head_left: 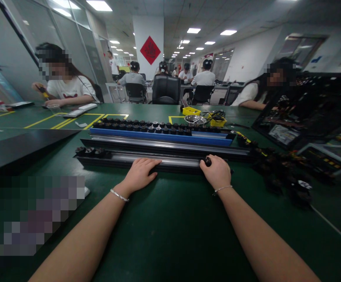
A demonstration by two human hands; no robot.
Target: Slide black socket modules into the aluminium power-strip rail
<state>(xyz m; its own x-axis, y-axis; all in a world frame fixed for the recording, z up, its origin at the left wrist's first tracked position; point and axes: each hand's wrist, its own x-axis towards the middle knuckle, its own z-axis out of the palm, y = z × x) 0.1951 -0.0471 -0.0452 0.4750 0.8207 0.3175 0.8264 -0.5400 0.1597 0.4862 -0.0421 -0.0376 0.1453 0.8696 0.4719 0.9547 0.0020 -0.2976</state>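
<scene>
A long black rail [176, 161] with a shiny channel lies across the green table [158, 227]. Several small black parts [90, 151] sit at its left end. My left hand [141, 173] rests on the rail near its middle, fingers spread, holding nothing. At the rail's right end my right hand [216, 170] grips a small black part [207, 161] between thumb and fingers. Just behind lies a second black rail [164, 146], and beyond it a blue rail [158, 136] carries rows of black parts.
Behind the rails stand a metal bowl [195, 120] and a yellow bin [191, 111]. A pile of black parts [276, 168] and an open black case [308, 105] are at right. People sit at left and right across the table.
</scene>
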